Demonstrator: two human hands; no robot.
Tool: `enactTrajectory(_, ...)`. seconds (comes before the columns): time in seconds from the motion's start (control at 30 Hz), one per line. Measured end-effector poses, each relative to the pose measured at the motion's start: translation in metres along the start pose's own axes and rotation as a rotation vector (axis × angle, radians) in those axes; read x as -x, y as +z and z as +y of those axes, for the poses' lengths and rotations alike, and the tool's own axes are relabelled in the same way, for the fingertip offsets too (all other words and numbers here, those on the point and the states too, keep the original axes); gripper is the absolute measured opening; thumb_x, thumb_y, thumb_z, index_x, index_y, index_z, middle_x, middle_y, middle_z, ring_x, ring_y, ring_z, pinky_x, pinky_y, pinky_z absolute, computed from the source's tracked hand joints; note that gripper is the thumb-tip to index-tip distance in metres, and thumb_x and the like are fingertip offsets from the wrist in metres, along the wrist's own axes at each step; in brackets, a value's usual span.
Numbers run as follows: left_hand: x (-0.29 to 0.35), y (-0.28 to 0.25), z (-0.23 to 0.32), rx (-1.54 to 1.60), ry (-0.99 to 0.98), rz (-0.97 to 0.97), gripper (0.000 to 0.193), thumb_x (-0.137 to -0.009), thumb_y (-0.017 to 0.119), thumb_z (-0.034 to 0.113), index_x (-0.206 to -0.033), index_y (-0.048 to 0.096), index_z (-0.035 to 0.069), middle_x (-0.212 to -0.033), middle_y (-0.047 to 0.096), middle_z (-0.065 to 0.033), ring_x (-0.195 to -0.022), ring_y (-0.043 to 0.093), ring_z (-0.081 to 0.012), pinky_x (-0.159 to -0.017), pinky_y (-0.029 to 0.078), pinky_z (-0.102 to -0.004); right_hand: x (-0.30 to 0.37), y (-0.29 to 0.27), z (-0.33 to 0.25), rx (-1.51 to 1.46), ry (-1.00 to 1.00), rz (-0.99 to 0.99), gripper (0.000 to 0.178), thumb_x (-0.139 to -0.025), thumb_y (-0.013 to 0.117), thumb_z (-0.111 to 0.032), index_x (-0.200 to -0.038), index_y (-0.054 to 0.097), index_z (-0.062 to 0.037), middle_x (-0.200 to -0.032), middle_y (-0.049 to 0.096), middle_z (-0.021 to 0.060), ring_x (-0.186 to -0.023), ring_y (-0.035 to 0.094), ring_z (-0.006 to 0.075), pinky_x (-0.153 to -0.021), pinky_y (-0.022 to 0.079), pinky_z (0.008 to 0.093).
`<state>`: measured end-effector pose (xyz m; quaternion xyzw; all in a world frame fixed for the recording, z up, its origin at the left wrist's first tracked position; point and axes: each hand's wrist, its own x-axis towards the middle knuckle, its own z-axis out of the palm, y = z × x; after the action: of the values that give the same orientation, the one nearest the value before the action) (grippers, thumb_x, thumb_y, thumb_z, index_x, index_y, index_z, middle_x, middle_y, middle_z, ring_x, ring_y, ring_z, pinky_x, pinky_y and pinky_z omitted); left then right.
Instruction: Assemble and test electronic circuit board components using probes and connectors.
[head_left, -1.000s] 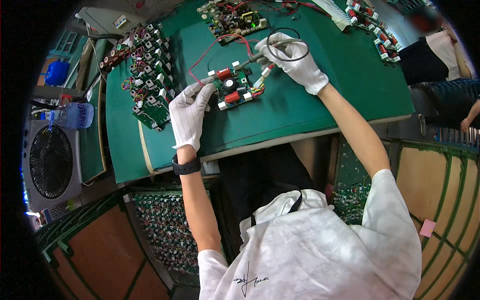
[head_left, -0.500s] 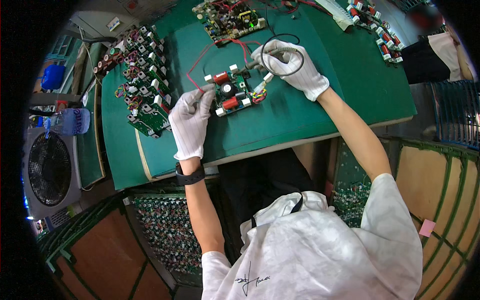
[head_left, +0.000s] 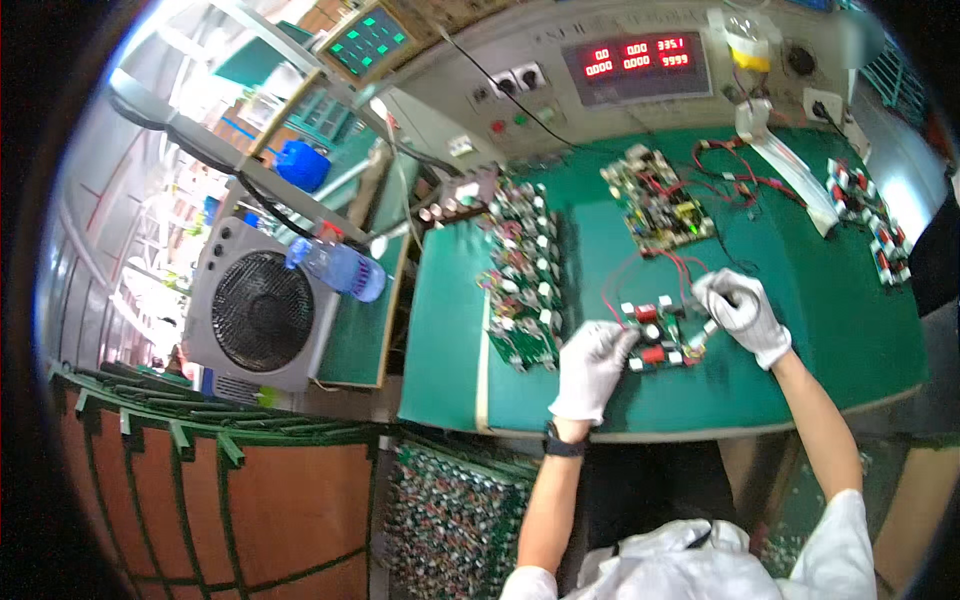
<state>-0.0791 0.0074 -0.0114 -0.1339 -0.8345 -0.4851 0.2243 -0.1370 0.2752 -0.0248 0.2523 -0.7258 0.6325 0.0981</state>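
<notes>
A small green circuit board [head_left: 674, 342] with red cylinders, a round black coil and white blocks lies on the green bench. My left hand [head_left: 590, 372], in a white glove, pinches the end of a red wire [head_left: 606, 292] at the board's left edge. My right hand [head_left: 745, 315], also gloved, is closed at the board's right side on a slim dark probe, mostly hidden by the fingers. Beside it, a white connector [head_left: 702, 333] on short coloured wires is attached to the board. Red wires run back to a larger circuit board [head_left: 658, 200] with a lit green light.
Populated boards [head_left: 522, 270] stand in a row at left; others [head_left: 868, 215] lie far right. Behind is a grey panel [head_left: 560, 115] with a red digital display [head_left: 640, 68]. A fan [head_left: 262, 310] and a water bottle [head_left: 345, 270] are further left.
The view has swung up and left, bringing in the panel, display and more of the fan. Both hands stay at the small board, with little visible change in their grips.
</notes>
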Motion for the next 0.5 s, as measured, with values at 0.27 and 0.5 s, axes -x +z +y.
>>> enactTrajectory(0.27, -0.012, -0.017, -0.019, 0.179, -0.245, -0.087, 0.01, -0.096, 0.077, 0.006, -0.102, 0.073, -0.002, -0.095, 0.073, -0.0007, -0.084, 0.064, -0.0065, -0.078, 0.052, -0.0221, -0.027, 0.012, -0.011, -0.25, 0.196, -0.083, 0.019, -0.103, 0.063, -0.013, -0.104, 0.067, 0.0061, -0.106, 0.072, 0.0116, -0.096, 0.07, 0.0168, -0.084, 0.058, 0.0293)
enactTrajectory(0.5, -0.011, -0.003, -0.018, 0.044, -0.177, -0.117, 0.012, -0.094, 0.079, 0.007, -0.102, 0.076, -0.002, -0.094, 0.068, -0.0037, -0.082, 0.062, -0.0088, -0.074, 0.051, -0.0251, -0.015, -0.004, -0.01, -0.249, 0.237, -0.21, 0.018, -0.103, 0.062, -0.014, -0.102, 0.066, 0.0036, -0.098, 0.075, 0.0107, -0.093, 0.073, 0.0163, -0.082, 0.059, 0.0317)
